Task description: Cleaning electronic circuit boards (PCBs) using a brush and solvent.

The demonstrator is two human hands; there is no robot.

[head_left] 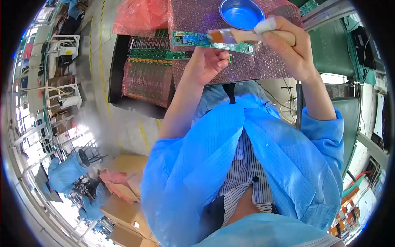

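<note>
My right hand (292, 45) grips a flat brush (242, 36) by its pale wooden handle, with white covering on a fingertip. The brown bristles rest over or against a long, narrow green circuit board (230, 46). My left hand (205, 64) holds that board from below near its middle, the thumb and some fingertips partly hidden behind it. A blue-looking patch, perhaps wet or lit, shows on the board's left part. Just beyond the brush stands a round metal bowl (242, 14) with a blue inside. Another narrow green board (177, 55) lies beneath my left hand.
Pink bubble wrap (263, 68) covers the work surface. To the left, a black tray (117, 78) holds several green boards (150, 51) and more bubble wrap. A crumpled pink bag (140, 18) lies at the far left. Cardboard boxes (123, 210) stand on the floor, lower left.
</note>
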